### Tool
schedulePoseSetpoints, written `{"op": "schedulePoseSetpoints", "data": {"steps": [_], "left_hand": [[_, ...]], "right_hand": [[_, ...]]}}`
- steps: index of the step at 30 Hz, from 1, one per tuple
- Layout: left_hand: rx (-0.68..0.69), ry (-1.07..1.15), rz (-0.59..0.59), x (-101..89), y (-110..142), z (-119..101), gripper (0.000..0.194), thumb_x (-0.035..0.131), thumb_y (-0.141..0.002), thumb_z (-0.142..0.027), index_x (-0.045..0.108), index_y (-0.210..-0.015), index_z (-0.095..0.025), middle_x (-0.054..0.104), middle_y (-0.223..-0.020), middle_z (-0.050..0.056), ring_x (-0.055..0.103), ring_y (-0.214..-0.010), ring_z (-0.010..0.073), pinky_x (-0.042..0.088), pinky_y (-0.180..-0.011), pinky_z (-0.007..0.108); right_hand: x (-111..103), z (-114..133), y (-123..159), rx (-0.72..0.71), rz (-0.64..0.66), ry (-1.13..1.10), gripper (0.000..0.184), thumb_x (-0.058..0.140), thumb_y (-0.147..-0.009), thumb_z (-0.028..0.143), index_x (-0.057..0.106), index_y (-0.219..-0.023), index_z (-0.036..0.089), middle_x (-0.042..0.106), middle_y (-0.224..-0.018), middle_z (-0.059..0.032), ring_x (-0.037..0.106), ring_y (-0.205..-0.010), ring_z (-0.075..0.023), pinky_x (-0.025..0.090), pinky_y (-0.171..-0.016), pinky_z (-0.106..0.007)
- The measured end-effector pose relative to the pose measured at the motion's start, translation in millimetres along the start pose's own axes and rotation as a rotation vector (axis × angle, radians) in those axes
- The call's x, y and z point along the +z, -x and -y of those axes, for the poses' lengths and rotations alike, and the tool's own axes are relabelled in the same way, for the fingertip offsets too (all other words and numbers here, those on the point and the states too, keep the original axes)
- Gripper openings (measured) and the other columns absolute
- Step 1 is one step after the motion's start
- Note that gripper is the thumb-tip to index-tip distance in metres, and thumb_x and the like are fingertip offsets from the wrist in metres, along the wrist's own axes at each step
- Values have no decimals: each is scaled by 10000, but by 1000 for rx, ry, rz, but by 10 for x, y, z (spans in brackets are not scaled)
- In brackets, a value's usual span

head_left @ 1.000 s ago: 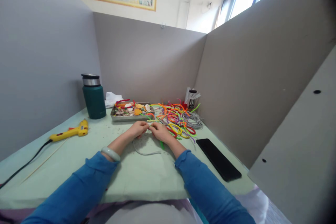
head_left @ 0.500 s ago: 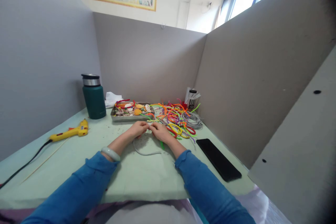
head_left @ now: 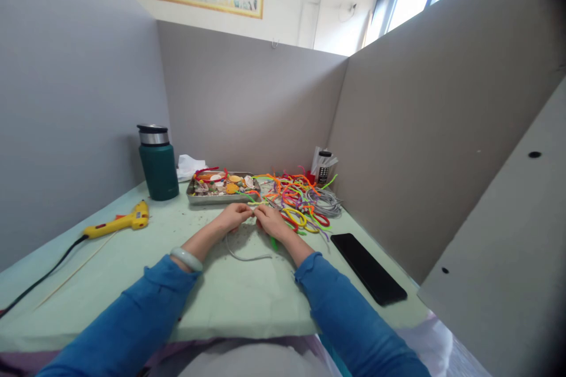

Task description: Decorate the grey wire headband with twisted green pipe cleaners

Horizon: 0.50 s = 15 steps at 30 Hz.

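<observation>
Grey cord point(head_left: 247, 260) near left hand point(head_left: 235, 217), right hand point(head_left: 269, 222); each grip pinched together (on what, cannot tell).

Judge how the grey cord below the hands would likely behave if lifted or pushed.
The cord is probably light, being so thin. It likely bends easily, given its curve on the table. That same curve makes it more apt to slide than roll.
</observation>
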<state>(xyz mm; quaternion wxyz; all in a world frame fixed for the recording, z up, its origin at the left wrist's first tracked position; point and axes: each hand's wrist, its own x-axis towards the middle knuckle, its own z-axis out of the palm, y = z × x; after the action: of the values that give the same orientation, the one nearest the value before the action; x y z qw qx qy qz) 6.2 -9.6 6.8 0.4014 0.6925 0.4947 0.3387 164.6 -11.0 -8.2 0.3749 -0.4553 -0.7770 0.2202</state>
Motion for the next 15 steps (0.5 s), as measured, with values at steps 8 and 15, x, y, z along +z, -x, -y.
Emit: {"op": "schedulePoseSetpoints", "data": {"steps": [8, 15], "left_hand": [[21, -7, -8, 5, 5, -4, 263, 562, -733, -410, 563, -773, -151, 371, -494, -77, 298, -349, 47, 233, -360, 203], [36, -27, 18, -3, 23, -19, 258, 540, -747, -387, 570, -809, -139, 393, -520, -71, 302, -357, 44, 243, -353, 199]], "right_hand": [[0, -11, 5, -13, -8, -4, 260, 381, -874, 277, 590, -746, 192, 567, -576, 9, 539, -631, -142, 380, -608, -235], [1, -12, 1, -10, -16, -19, 264, 382, -873, 281, 571, -719, 183, 563, -571, 10, 528, -611, -135, 371, -588, -226]]}}
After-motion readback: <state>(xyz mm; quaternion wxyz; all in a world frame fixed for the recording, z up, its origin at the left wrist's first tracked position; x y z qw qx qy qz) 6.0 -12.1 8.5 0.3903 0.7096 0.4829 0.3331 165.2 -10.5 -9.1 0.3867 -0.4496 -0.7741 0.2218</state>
